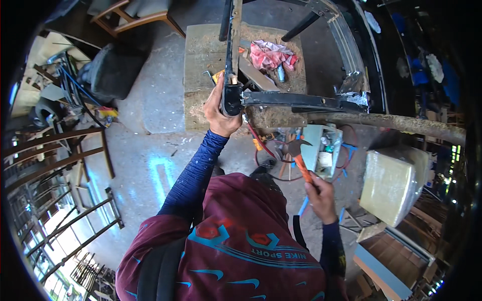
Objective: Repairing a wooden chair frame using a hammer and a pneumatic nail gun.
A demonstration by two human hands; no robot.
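Note:
A dark, worn wooden chair frame (pixel 283 99) rests on the workbench, its bare edges showing pale wood. My left hand (pixel 221 114) grips the frame's near left corner, with the thumb up along its outer side; some of the fingers are hidden behind the wood. To the right and nearer my body, my right hand (pixel 321 196) is closed around the orange handle of a claw hammer (pixel 303 163). The hammer's metal head is raised, apart from the frame.
Sawdust covers the wooden workbench (pixel 201 55), where a pink and red cloth (pixel 273 54) lies. Below are a pale toolbox (pixel 314 145) and a red hose (pixel 258 138). A plastic-wrapped foam block (pixel 394 180) stands right; brown chair frames (pixel 55 145) are stacked left.

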